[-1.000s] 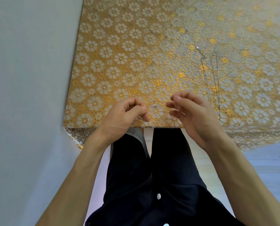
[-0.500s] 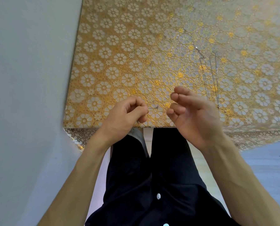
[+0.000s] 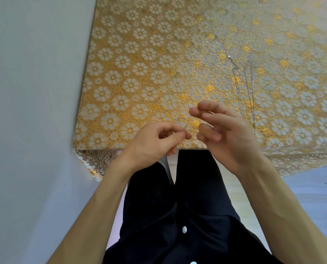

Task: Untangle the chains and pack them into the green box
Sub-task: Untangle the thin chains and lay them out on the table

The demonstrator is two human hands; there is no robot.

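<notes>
- L hand (image 3: 155, 141): thumb tip meets forefinger tip, other fingers curled. It's a pinch, but can't tell if there's anything in it; too fine to see.
- R hand (image 3: 227, 134): just beside it at 3 o'clock, fingers half curled, thumb tucked in. Can't tell what it holds either.
- Tiny glint (image 3: 185, 127) between the hands, poss. a clasp or link.
- Chains (image 3: 246, 86): thin silver strands laid lengthwise on the table (image 3: 132, 60), at 2 o'clock from the hands & apart from them. Green box not in view.
- Risk: if a fine strand runs between the hands, pulling them apart hard would prob. tighten a knot, not free it.
- Risk: the hands hover over the table's near edge at 6 o'clock, so a dropped strand could slip to the lap or floor.
- Risk: silver on the busy gold cloth is hard to spot, so a reach to 2 o'clock could snag the chains.
- Room: wall (image 3: 35, 92) hugs the table's 9 o'clock side. Bare cloth lies from 10 to 12 o'clock.
</notes>
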